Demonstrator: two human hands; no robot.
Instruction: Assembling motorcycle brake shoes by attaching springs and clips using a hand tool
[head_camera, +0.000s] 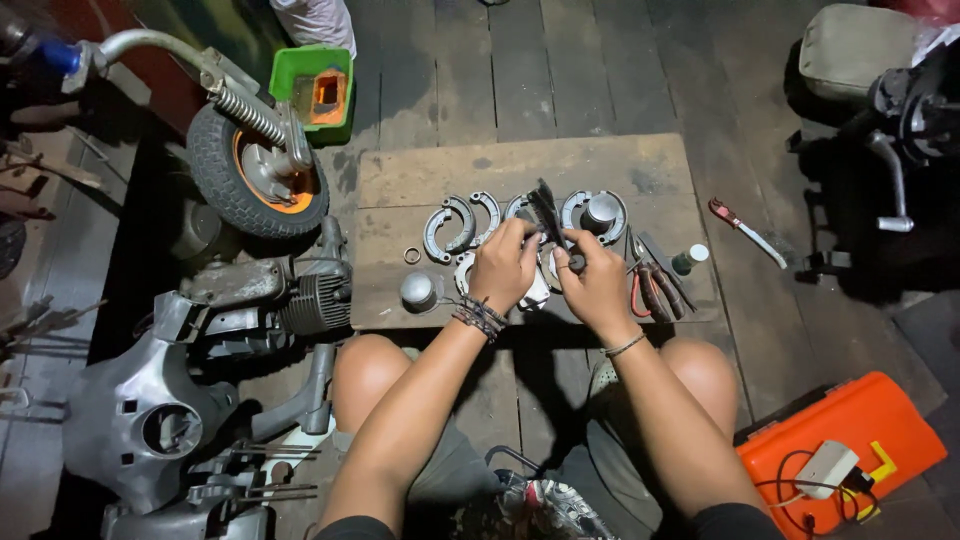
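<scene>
Two hands meet over the middle of a wooden board (520, 165): the left hand (503, 265) is curled around a dark brush-like tool (546, 210), whose lower part its fingers hide, and the right hand (594, 275) pinches a small dark knob (577, 262); what lies beneath both is hard to make out. About four curved brake shoes (450, 225) sit in a row behind, beside one metal cap (416, 289), one ring (412, 255) and red-handled pliers (648, 290). The board's far strip is bare; an orange toolbox (850, 440) is cut by the frame's lower right.
</scene>
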